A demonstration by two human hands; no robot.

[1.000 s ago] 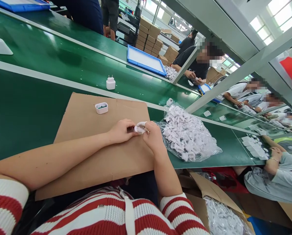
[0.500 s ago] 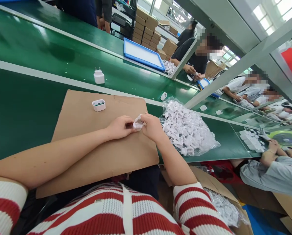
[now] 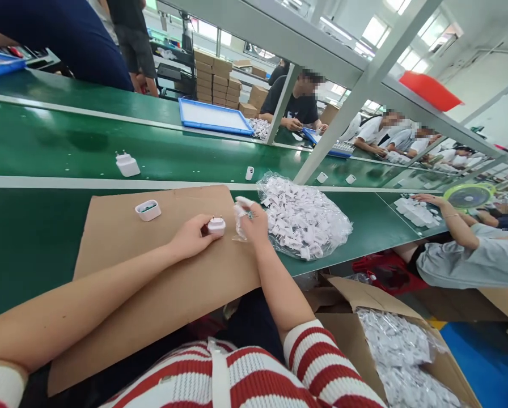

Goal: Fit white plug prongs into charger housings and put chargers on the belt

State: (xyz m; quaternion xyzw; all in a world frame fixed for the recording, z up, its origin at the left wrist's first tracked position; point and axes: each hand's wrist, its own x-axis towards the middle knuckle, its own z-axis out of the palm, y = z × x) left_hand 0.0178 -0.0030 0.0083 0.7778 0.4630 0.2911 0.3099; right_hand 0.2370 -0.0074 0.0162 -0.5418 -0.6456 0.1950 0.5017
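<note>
My left hand [image 3: 193,235] is closed around a white plug adapter [image 3: 216,226], held upright over the cardboard with its two metal pins pointing up. To the right, my right hand [image 3: 254,224] is apart from the adapter, thumb and forefinger spread in a curve beside the bag. Whitish, crumpled coverings show on its fingertips; I make out nothing held between them. An open white charger housing [image 3: 148,210] with green parts inside rests on the cardboard sheet [image 3: 122,260]. A clear plastic bag [image 3: 305,218] full of small white plastic parts lies just right of my right hand.
Beyond a pale rail, another plug adapter [image 3: 127,164] and several small white housings stand on the green belt [image 3: 186,164]. A blue-rimmed tray [image 3: 215,118] lies farther back. A slanted metal post [image 3: 322,144] rises behind the bag. Co-workers sit along the line; a carton [image 3: 351,345] of bagged parts is at lower right.
My hands have separated: the plug adapter now shows in my left hand with its pins up, and my right hand has moved away toward the bag. The camera view has shifted.
</note>
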